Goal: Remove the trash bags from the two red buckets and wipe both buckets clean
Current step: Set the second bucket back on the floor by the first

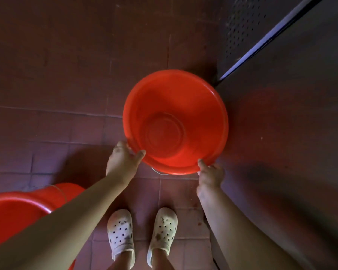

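Note:
An empty red bucket (175,121) sits in the middle of the view, over the tiled floor, with no bag inside; its ridged bottom shows. My left hand (123,160) grips its near left rim, thumb over the edge. My right hand (210,176) grips the near right rim. A thin wire handle hangs below the near edge. A second red bucket (18,213) stands at the lower left, partly hidden behind my left forearm.
A dark cabinet or wall (291,133) runs along the right side, close to the bucket. A perforated dark panel (246,26) is at the top right. My feet in white clogs (142,234) stand on the reddish floor tiles (47,94).

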A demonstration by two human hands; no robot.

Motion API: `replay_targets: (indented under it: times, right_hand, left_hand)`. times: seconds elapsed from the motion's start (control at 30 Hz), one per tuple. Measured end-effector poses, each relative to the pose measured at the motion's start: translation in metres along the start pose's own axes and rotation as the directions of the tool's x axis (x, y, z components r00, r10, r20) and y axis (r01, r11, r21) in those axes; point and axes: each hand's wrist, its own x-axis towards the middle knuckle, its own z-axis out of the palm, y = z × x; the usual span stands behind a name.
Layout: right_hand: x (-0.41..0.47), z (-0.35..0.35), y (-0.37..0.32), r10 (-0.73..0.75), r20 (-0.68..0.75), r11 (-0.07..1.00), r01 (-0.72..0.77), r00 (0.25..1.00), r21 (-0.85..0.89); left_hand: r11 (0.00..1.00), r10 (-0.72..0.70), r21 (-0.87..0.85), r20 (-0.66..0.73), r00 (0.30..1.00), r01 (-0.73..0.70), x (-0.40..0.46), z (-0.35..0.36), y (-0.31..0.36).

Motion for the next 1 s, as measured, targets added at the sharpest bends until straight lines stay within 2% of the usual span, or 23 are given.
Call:
replay_targets:
  times: [0.27,0.37,0.47,0.53,0.6,0.67,0.73,0.83,1.0]
  right_hand:
    - [0.027,0.014,0.009,-0.039,-0.013,0.998,0.038,0.999,-0.041]
    - [0.029,0.011,0.006,-0.066,0.0,0.996,0.066,0.998,-0.066]
    - [0.03,0.004,0.004,-0.047,0.07,0.992,0.054,0.996,-0.113]
    - [0.023,-0.006,0.004,-0.065,0.063,0.969,0.078,0.996,-0.233]
    - [0.005,-0.02,0.003,-0.082,0.076,0.917,0.105,0.994,-0.384]
    - [-0.026,-0.033,-0.001,-0.099,0.183,0.862,0.177,0.978,-0.476]
    - [-0.063,-0.043,-0.006,-0.119,0.331,0.778,0.295,0.936,-0.554]
    - [-0.122,-0.049,-0.014,-0.153,0.518,0.595,0.497,0.841,-0.631]
    - [-0.221,-0.036,0.0,-0.188,0.728,0.505,0.701,0.659,-0.504]
  left_hand:
    - [1.0,0.023,-0.011,0.016,1.0,-0.023,0.027,0.022,-0.004]
    - [0.999,0.053,-0.009,0.077,0.996,-0.052,0.033,0.021,-0.004]
    - [0.991,0.094,0.076,0.156,0.983,-0.107,0.032,0.01,-0.007]
    - [0.993,0.062,0.088,0.192,0.979,-0.08,0.021,-0.005,-0.013]
    - [1.0,0.012,0.026,0.206,0.978,-0.017,-0.002,-0.026,-0.023]
    - [0.999,-0.023,-0.027,0.206,0.978,0.029,-0.036,-0.053,-0.039]
    - [0.994,-0.058,-0.082,0.176,0.983,0.074,-0.076,-0.085,-0.06]
    - [0.978,-0.173,-0.096,0.137,0.975,0.187,-0.138,-0.131,-0.096]
    - [0.915,-0.352,-0.191,0.054,0.935,0.355,-0.215,-0.18,-0.17]
